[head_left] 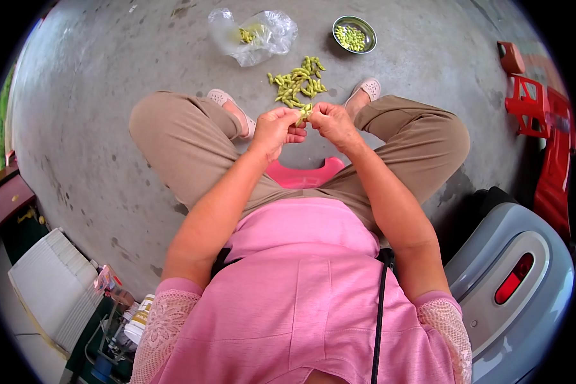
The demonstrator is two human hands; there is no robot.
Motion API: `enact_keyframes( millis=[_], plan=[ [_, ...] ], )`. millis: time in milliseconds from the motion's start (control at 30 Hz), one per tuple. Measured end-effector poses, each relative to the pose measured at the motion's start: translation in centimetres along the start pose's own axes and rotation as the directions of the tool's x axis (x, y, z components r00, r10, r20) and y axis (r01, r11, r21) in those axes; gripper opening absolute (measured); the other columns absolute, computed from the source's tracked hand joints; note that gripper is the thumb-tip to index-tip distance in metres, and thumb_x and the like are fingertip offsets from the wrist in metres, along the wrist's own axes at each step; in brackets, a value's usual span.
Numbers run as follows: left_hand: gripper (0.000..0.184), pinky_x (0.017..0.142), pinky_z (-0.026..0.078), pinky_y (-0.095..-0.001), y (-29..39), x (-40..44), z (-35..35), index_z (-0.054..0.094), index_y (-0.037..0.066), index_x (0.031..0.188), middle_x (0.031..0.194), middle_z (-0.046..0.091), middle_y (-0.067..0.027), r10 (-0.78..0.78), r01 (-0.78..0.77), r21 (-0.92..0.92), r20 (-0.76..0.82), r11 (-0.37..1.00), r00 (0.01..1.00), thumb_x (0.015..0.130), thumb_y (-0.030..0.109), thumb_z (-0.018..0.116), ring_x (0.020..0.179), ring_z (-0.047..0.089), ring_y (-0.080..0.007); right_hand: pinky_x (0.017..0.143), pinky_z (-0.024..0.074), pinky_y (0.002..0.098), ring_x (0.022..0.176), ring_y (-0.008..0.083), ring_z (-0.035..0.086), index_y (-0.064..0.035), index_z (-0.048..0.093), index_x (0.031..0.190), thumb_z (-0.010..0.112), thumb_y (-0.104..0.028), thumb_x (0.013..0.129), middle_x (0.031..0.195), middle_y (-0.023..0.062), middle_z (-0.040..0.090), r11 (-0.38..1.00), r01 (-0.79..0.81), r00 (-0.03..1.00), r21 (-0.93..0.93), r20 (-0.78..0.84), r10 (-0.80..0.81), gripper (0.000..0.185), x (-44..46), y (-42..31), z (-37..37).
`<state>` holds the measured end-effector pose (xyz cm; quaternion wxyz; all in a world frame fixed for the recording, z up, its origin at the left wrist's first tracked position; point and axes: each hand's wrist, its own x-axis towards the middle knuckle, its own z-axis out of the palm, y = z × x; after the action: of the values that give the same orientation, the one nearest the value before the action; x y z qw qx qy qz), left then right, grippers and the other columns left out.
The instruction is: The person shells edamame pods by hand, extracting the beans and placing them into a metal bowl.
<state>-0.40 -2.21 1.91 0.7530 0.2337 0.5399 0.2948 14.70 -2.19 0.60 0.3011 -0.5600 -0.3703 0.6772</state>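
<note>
Pod [305, 114]: between hands, twelve o'clock from pink seat [305, 178].
Left hand [278, 132]: gripping pod, nine o'clock side.
Right hand [334, 125]: gripping pod, three o'clock side.
Pile [294, 85]: pods on floor [96, 128], twelve o'clock.
Bowl [370, 40]: beans [351, 38] inside, one o'clock.

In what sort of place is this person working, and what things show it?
Probably a garage or covered yard at a home, though I cannot be sure: a bare concrete floor, a red plastic stool, and what looks like the back of a scooter.
</note>
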Motion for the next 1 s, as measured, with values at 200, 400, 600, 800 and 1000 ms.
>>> enact_keyframes(
  millis=[200, 400, 600, 800, 1000],
  plan=[
    [0.02, 0.053, 0.048, -0.0234, -0.1, 0.3, -0.5, 0.051, 0.001, 0.089, 0.074, 0.056, -0.0064, -0.001, 0.041, -0.201, 0.192, 0.979, 0.981, 0.084, 0.02, 0.048, 0.058, 0.054, -0.0115, 0.037, 0.0274, 0.0197, 0.042, 0.0048, 0.037, -0.0063, 0.051, 0.065, 0.052, -0.013, 0.071, 0.054, -0.002, 0.044, 0.932, -0.089, 0.992, 0.35, 0.117, 0.051, 0.008, 0.3, 0.0, -0.8],
    [0.021, 0.052, 0.047, -0.0226, -0.3, 0.3, 0.0, 0.052, 0.001, 0.089, 0.073, 0.055, -0.0058, 0.156, -0.157, 0.014, 0.013, 0.988, 0.988, 0.083, 0.021, 0.05, 0.058, 0.054, -0.0106, 0.041, 0.033, 0.0196, 0.049, 0.0063, 0.043, -0.0055, 0.055, 0.076, 0.057, -0.027, 0.076, 0.063, 0.0005, 0.05, 0.92, -0.112, 0.993, 0.375, 0.013, 0.116, 0.022, -0.2, -1.2, -0.4],
    [0.018, 0.051, 0.047, -0.0214, -0.3, 0.4, 0.1, 0.053, 0.0, 0.09, 0.073, 0.055, -0.0055, 0.248, -0.242, 0.169, -0.014, 0.955, 0.969, 0.081, 0.015, 0.052, 0.058, 0.053, -0.0096, 0.044, 0.0372, 0.0193, 0.054, 0.0068, 0.047, -0.0049, 0.056, 0.082, 0.06, -0.029, 0.075, 0.07, 0.0009, 0.054, 0.939, -0.074, 0.996, 0.336, -0.019, 0.085, 0.025, 0.6, -0.5, -1.1],
    [0.018, 0.051, 0.047, -0.0207, -0.5, 0.4, 0.2, 0.053, 0.0, 0.091, 0.075, 0.055, -0.0056, 0.268, -0.261, 0.217, -0.002, 0.941, 0.963, 0.08, 0.015, 0.053, 0.059, 0.053, -0.0095, 0.043, 0.0377, 0.0188, 0.051, 0.0065, 0.047, -0.0046, 0.057, 0.077, 0.059, -0.021, 0.077, 0.066, 0.0014, 0.055, 0.934, -0.121, 0.992, 0.338, 0.02, 0.121, 0.017, 0.3, -0.7, -1.0],
    [0.024, 0.045, 0.043, -0.019, 0.3, -0.1, 0.3, 0.052, 0.003, 0.082, 0.066, 0.05, -0.0018, 0.079, -0.084, 0.082, 0.068, 0.993, 0.995, 0.079, 0.026, 0.056, 0.053, 0.049, -0.0075, 0.04, 0.0341, 0.0188, 0.049, 0.0059, 0.045, -0.0039, 0.056, 0.075, 0.057, -0.017, 0.078, 0.063, 0.0004, 0.053, 0.964, -0.101, 0.994, 0.244, 0.052, 0.091, 0.013, 0.4, -0.1, -0.8]
  ],
)
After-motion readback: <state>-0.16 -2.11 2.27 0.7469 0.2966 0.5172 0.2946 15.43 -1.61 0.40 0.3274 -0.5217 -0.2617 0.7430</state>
